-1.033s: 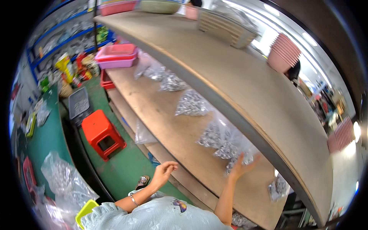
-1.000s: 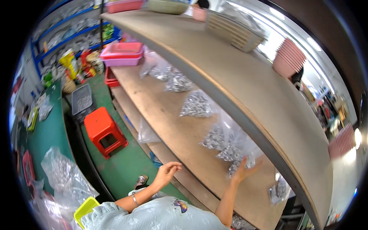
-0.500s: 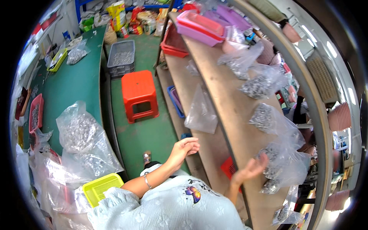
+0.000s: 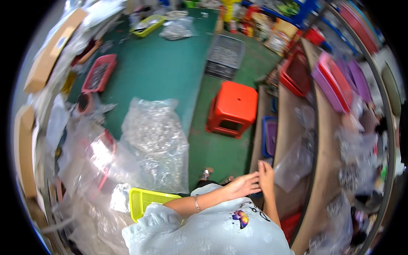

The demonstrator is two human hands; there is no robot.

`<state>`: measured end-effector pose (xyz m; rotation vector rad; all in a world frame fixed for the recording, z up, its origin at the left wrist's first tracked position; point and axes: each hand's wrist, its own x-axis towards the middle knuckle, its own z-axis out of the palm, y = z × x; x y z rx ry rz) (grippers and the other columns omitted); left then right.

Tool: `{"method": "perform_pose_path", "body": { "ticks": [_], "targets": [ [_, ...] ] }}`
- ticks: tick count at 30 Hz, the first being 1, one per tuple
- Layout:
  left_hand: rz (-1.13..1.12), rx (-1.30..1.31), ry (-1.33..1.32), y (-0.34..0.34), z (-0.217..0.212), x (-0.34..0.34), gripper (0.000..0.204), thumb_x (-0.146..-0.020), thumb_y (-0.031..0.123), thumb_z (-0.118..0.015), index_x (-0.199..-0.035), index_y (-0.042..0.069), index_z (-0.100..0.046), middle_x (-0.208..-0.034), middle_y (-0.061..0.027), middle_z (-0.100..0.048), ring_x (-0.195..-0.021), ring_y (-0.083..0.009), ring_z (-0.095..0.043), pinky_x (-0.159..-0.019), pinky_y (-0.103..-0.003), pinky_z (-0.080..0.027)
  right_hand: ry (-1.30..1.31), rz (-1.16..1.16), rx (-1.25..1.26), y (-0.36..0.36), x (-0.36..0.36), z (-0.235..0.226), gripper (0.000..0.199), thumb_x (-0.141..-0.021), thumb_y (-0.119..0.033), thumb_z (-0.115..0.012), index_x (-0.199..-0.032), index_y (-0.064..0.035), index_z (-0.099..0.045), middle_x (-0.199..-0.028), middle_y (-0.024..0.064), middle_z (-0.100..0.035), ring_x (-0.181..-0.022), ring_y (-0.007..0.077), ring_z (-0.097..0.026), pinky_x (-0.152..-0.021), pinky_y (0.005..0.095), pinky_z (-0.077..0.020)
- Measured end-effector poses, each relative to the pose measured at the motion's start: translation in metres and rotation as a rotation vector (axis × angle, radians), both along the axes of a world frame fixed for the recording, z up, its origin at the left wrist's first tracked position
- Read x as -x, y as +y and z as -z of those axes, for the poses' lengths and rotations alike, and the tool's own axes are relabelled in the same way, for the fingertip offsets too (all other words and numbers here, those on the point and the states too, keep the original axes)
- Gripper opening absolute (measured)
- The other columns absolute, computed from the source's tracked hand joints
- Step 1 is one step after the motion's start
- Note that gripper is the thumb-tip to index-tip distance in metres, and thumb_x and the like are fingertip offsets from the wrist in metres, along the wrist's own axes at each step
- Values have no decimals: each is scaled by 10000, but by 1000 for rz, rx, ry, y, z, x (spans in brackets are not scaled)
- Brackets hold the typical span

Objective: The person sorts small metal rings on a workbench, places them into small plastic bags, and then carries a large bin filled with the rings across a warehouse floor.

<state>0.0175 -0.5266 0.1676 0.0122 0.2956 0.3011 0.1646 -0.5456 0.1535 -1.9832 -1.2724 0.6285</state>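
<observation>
My left hand (image 4: 244, 185) and my right hand (image 4: 266, 176) meet in front of my chest, fingertips touching, both flat and holding nothing. A thin bracelet sits on my left wrist. They hover beside the edge of a low wooden shelf (image 4: 284, 106). An empty-looking clear plastic bag (image 4: 297, 161) lies on that shelf just right of my right hand. A large clear bag of small shiny parts (image 4: 155, 140) stands to my left on the green table (image 4: 170, 63), with a yellow basket (image 4: 146, 199) below it.
A red plastic stool (image 4: 233, 108) stands on the green floor ahead. A purple bin (image 4: 270, 136) sits under the shelf. Pink and purple trays (image 4: 335, 80) lie on the upper shelf, with blurred clear bags to the right. A grey crate (image 4: 225, 55) and a red tray (image 4: 98, 72) lie farther off.
The view has swung from the shelves toward the floor and green table. My right hand left the bags on the shelf, and both hands came together near my chest.
</observation>
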Motion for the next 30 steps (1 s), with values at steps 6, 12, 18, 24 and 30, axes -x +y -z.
{"method": "perform_pose_path", "body": {
  "ticks": [6,12,18,24,30],
  "targets": [
    [-354,-138,99,57,-7,8,466,-921,199,-431,-1337,14,-330,-1341,-152,-410,-1215,-291,-431,-992,-379,-373,472,-57,241,14,-61,81,194,-863,-124,-567,-992,13,-612,-836,66,-633,-737,115,-572,-675,246,-460],
    [-793,-41,449,86,9,27,347,-887,77,-440,-1226,1,-438,-1156,-157,-541,-1043,-253,-543,-888,-354,-453,571,-300,338,93,-84,103,253,-874,-195,-576,-1048,-13,-594,-888,63,-648,-745,121,-605,-627,219,-438],
    [-1249,-16,818,87,10,65,321,-869,56,-483,-1185,15,-444,-989,-107,-588,-874,-195,-582,-763,-307,-484,541,-529,320,189,-65,102,231,-884,-173,-553,-1050,-19,-593,-884,57,-645,-736,110,-591,-636,221,-439],
    [-1561,-21,1190,108,23,108,514,-853,78,-560,-1288,29,-292,-1069,-105,-510,-892,-171,-540,-748,-293,-468,552,-768,448,247,22,107,304,-909,-258,-509,-1068,-8,-579,-907,78,-641,-743,133,-597,-646,240,-449],
    [-1395,-466,2489,192,3,228,774,-711,201,-727,-1317,22,-280,-1173,-173,-418,-1095,-298,-406,-916,-429,-351,639,-803,815,325,157,75,640,-861,-507,-491,-1173,52,-472,-953,145,-627,-720,188,-627,-573,268,-486]
  ]
}}
